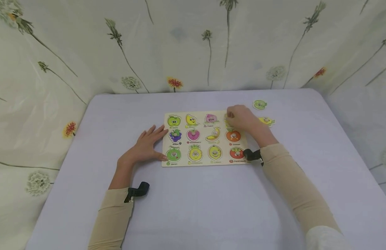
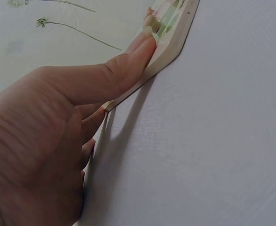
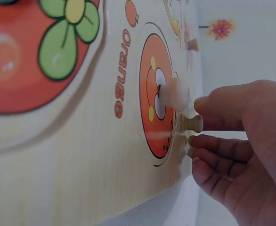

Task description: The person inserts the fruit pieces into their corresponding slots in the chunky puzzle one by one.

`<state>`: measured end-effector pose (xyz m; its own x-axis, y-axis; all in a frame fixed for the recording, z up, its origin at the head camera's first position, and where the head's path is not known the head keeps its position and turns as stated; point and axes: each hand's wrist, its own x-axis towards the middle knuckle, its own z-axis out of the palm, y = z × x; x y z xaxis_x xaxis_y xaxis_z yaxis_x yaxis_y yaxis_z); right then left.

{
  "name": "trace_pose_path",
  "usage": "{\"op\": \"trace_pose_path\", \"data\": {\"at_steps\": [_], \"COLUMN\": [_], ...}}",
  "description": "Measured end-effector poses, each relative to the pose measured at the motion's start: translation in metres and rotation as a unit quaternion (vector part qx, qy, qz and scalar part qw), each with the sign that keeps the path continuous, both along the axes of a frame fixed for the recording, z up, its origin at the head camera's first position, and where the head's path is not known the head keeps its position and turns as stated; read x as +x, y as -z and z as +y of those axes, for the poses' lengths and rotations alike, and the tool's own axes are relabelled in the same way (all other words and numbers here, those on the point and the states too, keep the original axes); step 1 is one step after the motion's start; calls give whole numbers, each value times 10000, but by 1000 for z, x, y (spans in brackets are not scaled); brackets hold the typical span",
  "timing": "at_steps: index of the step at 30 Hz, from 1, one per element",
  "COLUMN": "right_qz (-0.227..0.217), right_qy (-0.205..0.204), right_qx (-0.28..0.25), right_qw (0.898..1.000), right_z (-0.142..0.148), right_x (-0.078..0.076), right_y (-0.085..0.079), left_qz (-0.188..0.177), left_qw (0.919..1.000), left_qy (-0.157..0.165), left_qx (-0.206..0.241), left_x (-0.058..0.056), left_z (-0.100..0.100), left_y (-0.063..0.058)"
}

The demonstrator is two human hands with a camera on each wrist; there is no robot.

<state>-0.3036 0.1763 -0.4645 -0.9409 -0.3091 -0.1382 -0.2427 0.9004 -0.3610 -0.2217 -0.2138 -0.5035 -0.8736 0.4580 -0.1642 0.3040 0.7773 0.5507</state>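
A wooden fruit puzzle board (image 1: 203, 139) lies on the table, its rows filled with knobbed fruit pieces. At its left edge my left hand (image 1: 145, 145) rests with fingers spread; the thumb (image 2: 138, 52) lies over the board's near corner. My right hand (image 1: 242, 118) is at the far right corner, with thumb and forefinger around the wooden knob (image 3: 194, 123) of a yellow puzzle piece (image 1: 225, 119) mostly hidden by the hand. Nearer in the right wrist view sits the orange piece (image 3: 153, 122) with its own knob. The banana piece (image 1: 214, 134) looks tilted.
Right of the board lie two loose pieces, a green one (image 1: 259, 104) and a yellow one (image 1: 267, 121) partly behind my right wrist. The white-covered table (image 1: 199, 208) ends at a floral curtain (image 1: 193, 45) at the back. Black wrist cameras (image 1: 139, 190) sit on both arms.
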Motion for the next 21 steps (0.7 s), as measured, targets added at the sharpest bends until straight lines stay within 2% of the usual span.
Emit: {"op": "trace_pose_path", "data": {"at_steps": [7,14,21], "right_qz": [63,-138,-88], "right_qy": [-7,194,229], "right_qx": [-63,58,18], "right_qw": [10000,9997,9997], "right_z": [4,16,26], "right_x": [2,-1,3], "right_y": [-1,7,4], "left_qz": [41,-46,-76], "left_qw": [10000,10000,9999], "left_qy": [11,-32,11], "left_qx": [-10,-66,-92], "left_x": [1,0,0], "left_z": [-1,-2,-1], "left_y": [0,1,1]}}
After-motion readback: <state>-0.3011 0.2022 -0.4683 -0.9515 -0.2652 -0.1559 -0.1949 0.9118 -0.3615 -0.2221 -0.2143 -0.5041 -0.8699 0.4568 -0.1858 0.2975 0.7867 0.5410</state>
